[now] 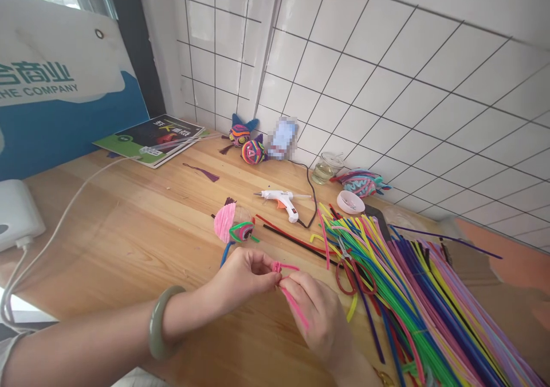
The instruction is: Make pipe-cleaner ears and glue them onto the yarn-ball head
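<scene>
Between my two hands is a bright pink pipe cleaner, bent into a small curl at one end. My left hand, with a green bangle on its wrist, pinches the curled part between thumb and fingers. Close against it, my right hand is closed on the longer length, whose tail lies across the back of the fingers. Just beyond my left hand sits a partly covered pink craft piece with a green, pink and black eye shape on its side.
A white glue gun lies mid-table, its black cord running back. Many coloured pipe cleaners spread at right, with red-handled scissors on them. Finished colourful figures, a glass jar, a small bowl and a purple tassel stand or lie farther back.
</scene>
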{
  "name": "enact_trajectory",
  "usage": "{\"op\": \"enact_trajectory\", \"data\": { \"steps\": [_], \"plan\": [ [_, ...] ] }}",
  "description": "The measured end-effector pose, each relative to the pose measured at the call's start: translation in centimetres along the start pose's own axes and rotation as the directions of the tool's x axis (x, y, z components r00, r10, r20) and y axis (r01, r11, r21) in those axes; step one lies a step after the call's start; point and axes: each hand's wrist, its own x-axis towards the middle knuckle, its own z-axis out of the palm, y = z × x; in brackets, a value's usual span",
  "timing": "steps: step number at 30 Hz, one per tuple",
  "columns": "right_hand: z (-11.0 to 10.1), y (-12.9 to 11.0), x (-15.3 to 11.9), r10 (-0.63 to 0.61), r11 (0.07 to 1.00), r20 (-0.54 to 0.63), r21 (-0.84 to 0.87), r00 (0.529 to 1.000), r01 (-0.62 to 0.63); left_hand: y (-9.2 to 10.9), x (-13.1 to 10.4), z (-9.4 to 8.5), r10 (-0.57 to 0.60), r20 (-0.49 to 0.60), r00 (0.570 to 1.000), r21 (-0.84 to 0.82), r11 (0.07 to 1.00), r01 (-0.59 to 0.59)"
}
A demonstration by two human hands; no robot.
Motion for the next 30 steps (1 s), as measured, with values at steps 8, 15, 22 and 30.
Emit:
{"op": "enact_trajectory", "data": {
  "steps": [8, 15, 22, 30],
  "plan": [
    [-0.4, -0.1, 0.4, 0.167, 0.962, 0.11, 0.198, 0.98, -0.186, -0.1, -0.1, 0.0, 0.048, -0.014, 0.999, 0.125, 0.991, -0.046],
    [-1.0, 0.3, 0.1, 0.236, 0.925, -0.057, 0.318, 0.97, -0.207, -0.3, 0.0, 0.0, 0.009, 0.058, 0.998, 0.126, 0.992, -0.017],
    [-0.6, 0.2, 0.6, 0.398, 0.819, 0.024, 0.441, 0.917, -0.367, -0.3, -0.4, 0.2, 0.013, 0.15, 0.989, 0.177, 0.983, -0.039],
    [0.4, -0.3, 0.2, 0.579, 0.699, 0.115, 0.44, 0.807, -0.564, 0.4, -0.7, 0.2, 0.0, 0.225, 0.974, 0.088, 0.996, -0.02]
  ]
}}
